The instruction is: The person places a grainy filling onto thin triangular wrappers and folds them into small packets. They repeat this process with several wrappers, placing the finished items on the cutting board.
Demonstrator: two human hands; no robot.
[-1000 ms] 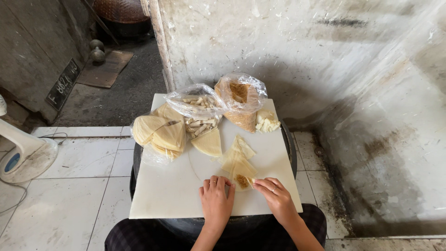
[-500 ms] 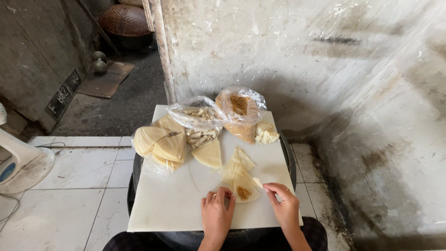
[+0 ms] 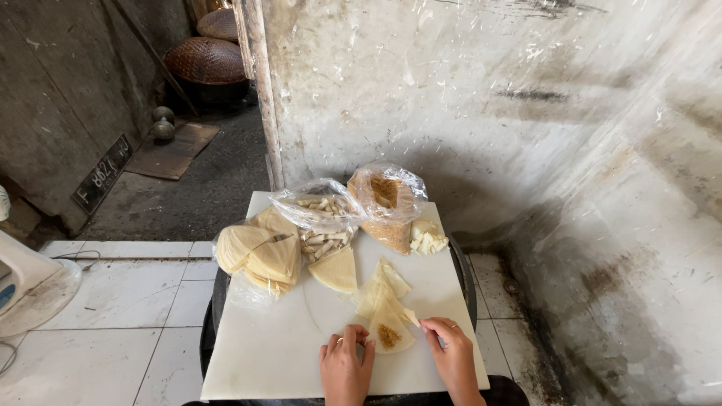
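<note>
A white board lies in front of me. On it, my left hand rests with fingertips on the left edge of a pale triangular wrapper that carries a spot of brown filling. My right hand pinches a small pale stick at that wrapper's right edge. More loose wrapper pieces lie just beyond, and a single wedge sits to their left.
A plastic bag of stacked wrappers lies at the board's left. At the back stand a bag of pale sticks, a bag of brown crumbs and small white cubes. A stained wall rises behind; a white fan base sits left.
The view has tilted upward, so my hands now sit lower in the frame. Both hands stay at the filled wrapper, the right one now pinching at its right edge.
</note>
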